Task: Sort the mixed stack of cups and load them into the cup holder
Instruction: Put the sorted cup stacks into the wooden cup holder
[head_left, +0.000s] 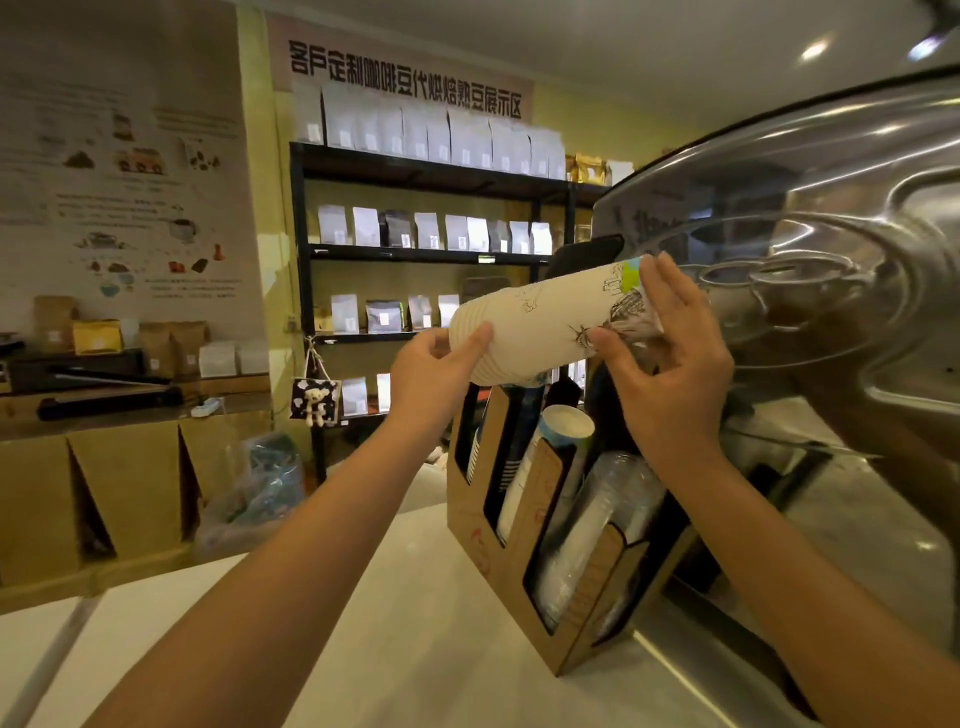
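We see a stack of paper cups (540, 325) held sideways at the frame's centre, above the cardboard cup holder (519, 566). The left hand (434, 371) grips its rim end, fingers curled round it; the right hand (670, 358) holds the base end between thumb and straighter fingers. The holder stands on the white counter (363, 623), its slots already carrying cups. Shelves of bags (431, 234) fill the background.

We see a printed paper cup stack (545, 325) lying nearly sideways above the cardboard cup holder (540, 561), whose slots seemingly hold paper and clear cups.
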